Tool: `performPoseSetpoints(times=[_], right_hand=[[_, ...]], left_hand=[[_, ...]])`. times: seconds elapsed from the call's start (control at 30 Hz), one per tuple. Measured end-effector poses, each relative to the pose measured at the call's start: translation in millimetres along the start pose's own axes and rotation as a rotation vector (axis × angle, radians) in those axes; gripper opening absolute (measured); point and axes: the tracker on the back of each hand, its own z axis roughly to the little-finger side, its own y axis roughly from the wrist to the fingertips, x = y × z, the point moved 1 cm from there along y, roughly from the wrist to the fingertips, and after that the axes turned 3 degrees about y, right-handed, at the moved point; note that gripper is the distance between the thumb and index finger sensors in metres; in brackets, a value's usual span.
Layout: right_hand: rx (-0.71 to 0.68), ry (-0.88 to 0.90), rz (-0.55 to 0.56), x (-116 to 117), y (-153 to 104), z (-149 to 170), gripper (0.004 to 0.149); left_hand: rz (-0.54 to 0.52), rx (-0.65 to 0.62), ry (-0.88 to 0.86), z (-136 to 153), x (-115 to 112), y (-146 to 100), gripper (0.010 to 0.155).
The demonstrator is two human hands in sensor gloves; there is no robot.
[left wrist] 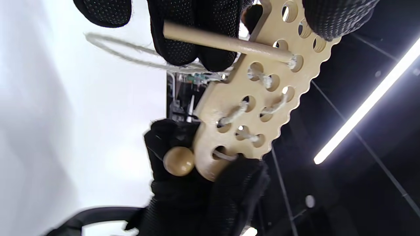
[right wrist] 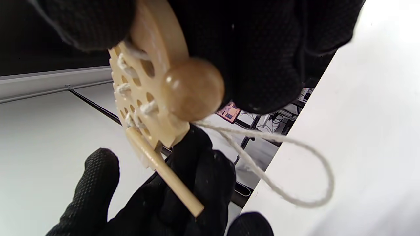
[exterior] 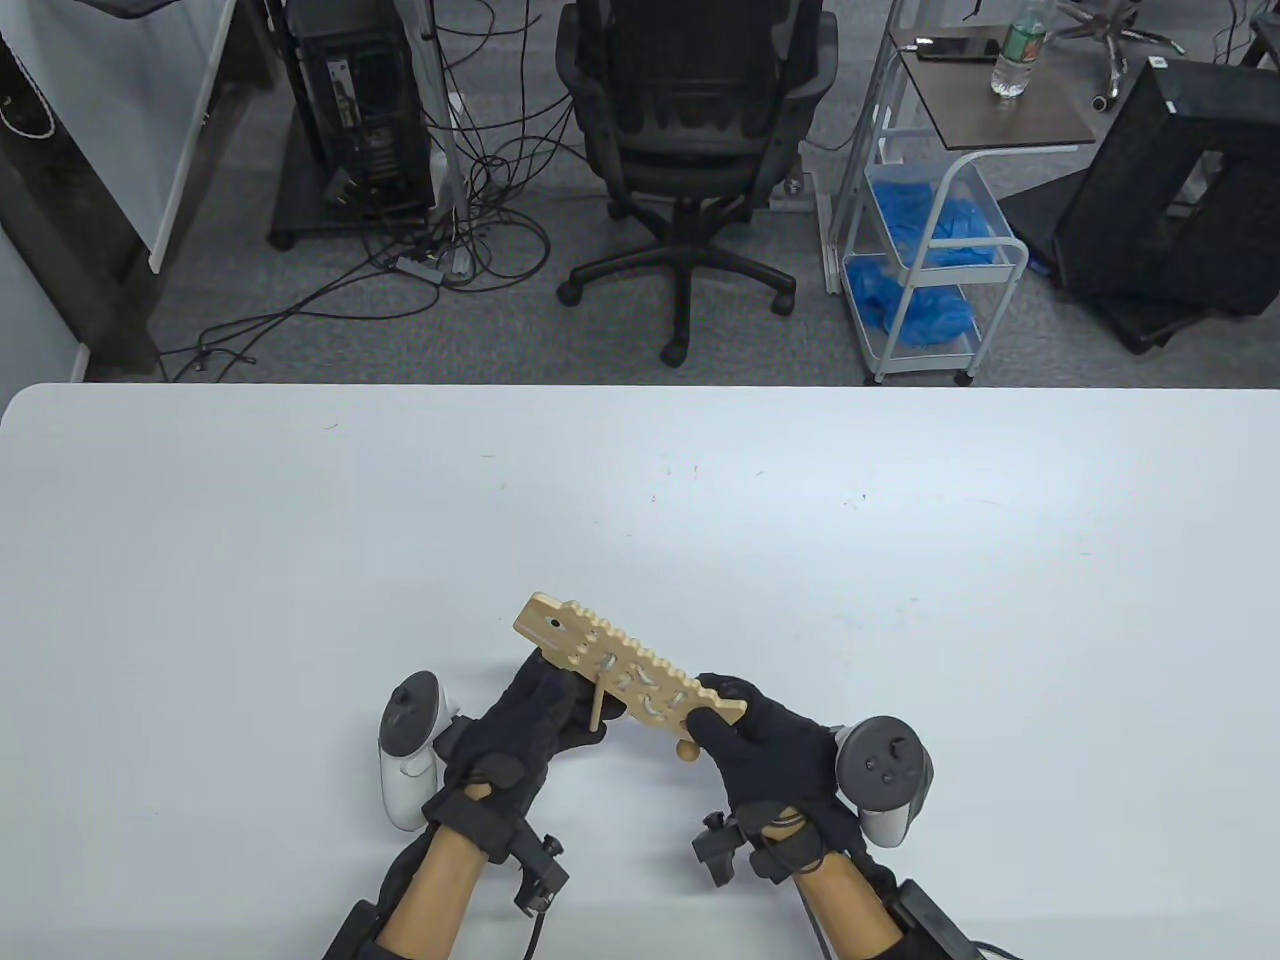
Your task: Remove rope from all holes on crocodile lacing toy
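Flat pale wooden crocodile lacing board with a scalloped edge and rows of round holes [exterior: 628, 672], held up off the white tabletop [exterior: 300, 560] between both hands, near the front edge, lying aslant in the table view: blunt head end up-left, tail end down-right. Off-white cotton rope [left wrist: 233, 113] laced through several holes at the tail half; short stitches visible between paired holes in the left wrist view. A slack loop of the same rope hangs free below the board, over the tabletop, seen in the right wrist view. Thin wooden dowel needle [left wrist: 226, 43] at the rope's end stands out from a hole near the board's middle. Round wooden bead [right wrist: 193, 88] sits against the board's rounded tail end. Left hand [exterior: 535, 715], black glove, fingers closed around the dowel needle, beneath the board's middle. Right hand [exterior: 770, 745], black glove, grips the tail end of the board, thumb on top and fingers under, next to the bead. Beyond the tabletop: black office chair [exterior: 690, 130] on grey carpet, white wire cart with blue bundles [exterior: 925, 250], tangle of cables near a dark computer tower [exterior: 350, 110].
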Motion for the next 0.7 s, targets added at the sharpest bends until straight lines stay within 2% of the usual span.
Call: performPoseSetpoints(times=[0.1,0.2,0.4,0.6,0.7], right_hand=[[0.024,0.047,0.007,0.5,-1.1,4.9,0.048],[0.041,0.084,0.006,2.8,-1.9,8.6,0.049],[0.119,0.15,0.046,-1.2,-2.2,18.8,0.049],[0.303,0.297,0.158,-14.7,-6.2,39.9,0.048],[0.363,0.303,0.202,-19.7,-8.7,45.6,0.049]], left_hand=[[-0.065,0.013,0.176,-4.8,-1.1,-0.9,0.083],[-0.124,0.043,0.27,-8.0,-1.2,-3.0,0.076],[-0.115,0.033,0.277,-9.7,2.0,-2.5,0.069],[-0.119,0.022,0.292,-11.7,3.3,-2.1,0.064],[-0.125,0.024,0.292,-11.4,5.7,-2.3,0.063]])
